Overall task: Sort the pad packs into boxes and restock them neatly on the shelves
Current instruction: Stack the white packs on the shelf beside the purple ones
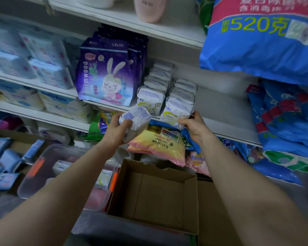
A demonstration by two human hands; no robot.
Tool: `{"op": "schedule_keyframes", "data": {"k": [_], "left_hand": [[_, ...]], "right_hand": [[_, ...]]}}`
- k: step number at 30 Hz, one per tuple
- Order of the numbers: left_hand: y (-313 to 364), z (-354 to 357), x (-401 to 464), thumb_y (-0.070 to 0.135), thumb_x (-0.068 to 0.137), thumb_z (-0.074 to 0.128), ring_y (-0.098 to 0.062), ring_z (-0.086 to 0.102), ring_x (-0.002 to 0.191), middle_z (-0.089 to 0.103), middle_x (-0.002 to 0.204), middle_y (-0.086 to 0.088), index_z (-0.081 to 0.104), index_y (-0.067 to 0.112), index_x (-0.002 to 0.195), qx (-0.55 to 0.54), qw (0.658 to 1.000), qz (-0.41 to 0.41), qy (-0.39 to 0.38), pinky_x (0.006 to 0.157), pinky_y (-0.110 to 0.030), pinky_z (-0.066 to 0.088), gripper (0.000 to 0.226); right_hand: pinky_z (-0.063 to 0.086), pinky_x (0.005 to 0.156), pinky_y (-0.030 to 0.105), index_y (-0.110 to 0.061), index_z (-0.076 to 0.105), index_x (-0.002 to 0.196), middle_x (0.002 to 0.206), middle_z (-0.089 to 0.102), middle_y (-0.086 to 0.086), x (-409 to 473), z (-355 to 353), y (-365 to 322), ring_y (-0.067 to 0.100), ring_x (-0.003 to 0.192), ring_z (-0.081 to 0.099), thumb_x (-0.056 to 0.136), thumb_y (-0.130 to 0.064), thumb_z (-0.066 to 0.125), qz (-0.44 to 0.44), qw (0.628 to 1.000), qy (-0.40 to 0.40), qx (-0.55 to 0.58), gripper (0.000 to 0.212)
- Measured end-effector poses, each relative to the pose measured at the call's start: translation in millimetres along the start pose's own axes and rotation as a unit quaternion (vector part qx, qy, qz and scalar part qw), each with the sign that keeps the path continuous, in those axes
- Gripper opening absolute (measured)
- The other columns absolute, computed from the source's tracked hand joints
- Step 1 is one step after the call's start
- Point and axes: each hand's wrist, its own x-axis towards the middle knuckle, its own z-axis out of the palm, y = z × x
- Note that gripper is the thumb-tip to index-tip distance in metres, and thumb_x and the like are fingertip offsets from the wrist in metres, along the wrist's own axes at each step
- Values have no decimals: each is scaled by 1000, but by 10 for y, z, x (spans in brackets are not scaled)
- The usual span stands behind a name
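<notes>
Pad pack at shelf edge in right grip; another pack in left grip.

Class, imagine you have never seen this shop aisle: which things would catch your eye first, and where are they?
Probably the purple bunny-print pack upright on the middle shelf, and the huge blue bag with yellow-green "520" at upper right. At centre, the left hand holds a white pad pack while the right hand grips another at the shelf edge, above an open brown cardboard box.
</notes>
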Motion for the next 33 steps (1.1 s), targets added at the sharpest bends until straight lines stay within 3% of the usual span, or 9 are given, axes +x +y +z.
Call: {"op": "schedule_keyframes", "data": {"k": [5, 9, 12, 15, 17, 20, 24, 29, 33], "left_hand": [[-48, -46, 17, 27, 95, 55, -25, 61, 94, 55, 116, -9, 43, 18, 133, -15, 1000, -19, -17, 79, -45, 56, 41], [-17, -40, -47, 48, 90, 53, -28, 62, 102, 59, 120, -11, 49, 23, 128, -26, 998, -40, -40, 82, -50, 57, 46], [2, -30, -83, 67, 72, 52, -29, 64, 106, 62, 124, -11, 52, 28, 131, -51, 993, -75, -73, 82, -51, 57, 72], [-26, 60, -151, 37, 89, 63, -24, 66, 98, 58, 125, -14, 50, 20, 128, -10, 994, 16, -109, 77, -38, 59, 45], [-40, 142, -194, 17, 80, 76, -19, 65, 100, 54, 126, -12, 47, 23, 128, 54, 982, 118, -134, 77, -29, 58, 57], [-40, 275, -213, 29, 61, 84, -19, 56, 120, 45, 138, -5, 33, 37, 140, 155, 948, 225, -164, 96, -39, 53, 94], [-19, 334, -185, 38, 60, 91, -9, 31, 140, 25, 154, 1, 3, 32, 154, 182, 944, 213, -174, 113, -31, 32, 130], [80, 391, -252, 49, 69, 78, -21, 67, 105, 59, 132, -9, 33, 22, 143, 8, 979, -28, -203, 86, -40, 57, 90], [109, 484, -321, 29, 72, 84, -17, 65, 99, 60, 116, -3, 45, 15, 124, 69, 992, 57, -87, 81, -37, 59, 66]], "right_hand": [[52, 72, 23, -11, 42, 136, 125, 59, 7, 118, 90, -57, 19, 106, 59, 82, 13, 65, -21, 997, 20, -66, 63], [48, 103, 38, -18, 35, 143, 141, 47, 7, 119, 131, -7, 24, 121, 53, 75, -5, 80, -29, 983, 121, -132, 82], [47, 87, 30, -12, 46, 126, 129, 52, 10, -107, 185, 46, 27, 111, 56, 81, -26, 78, -50, 958, 223, -174, 56], [46, 71, 32, -15, 59, 121, 108, 64, 7, -433, 308, 44, 22, 91, 60, 91, -64, 51, 52, 984, 88, -142, 58], [53, 67, 32, -21, 60, 125, 113, 66, 7, -601, 357, 21, 22, 91, 64, 86, -76, 43, 156, 984, -62, -66, 69], [57, 66, 33, -19, 61, 125, 111, 72, 9, -706, 367, 51, 23, 83, 69, 91, -57, 57, 172, 975, -130, 45, 51], [59, 70, 38, -18, 57, 127, 113, 72, 7, -738, 228, 65, 22, 93, 69, 96, -32, 60, 112, 980, -124, 104, 34], [51, 94, 48, -17, 47, 134, 125, 66, 12, -764, 122, 71, 27, 106, 65, 97, -15, 58, 65, 977, -145, 143, 39], [51, 94, 42, -22, 53, 126, 120, 64, 3, -807, 162, 38, 21, 109, 61, 98, -32, 58, 3, 995, -78, -57, 30]]}}
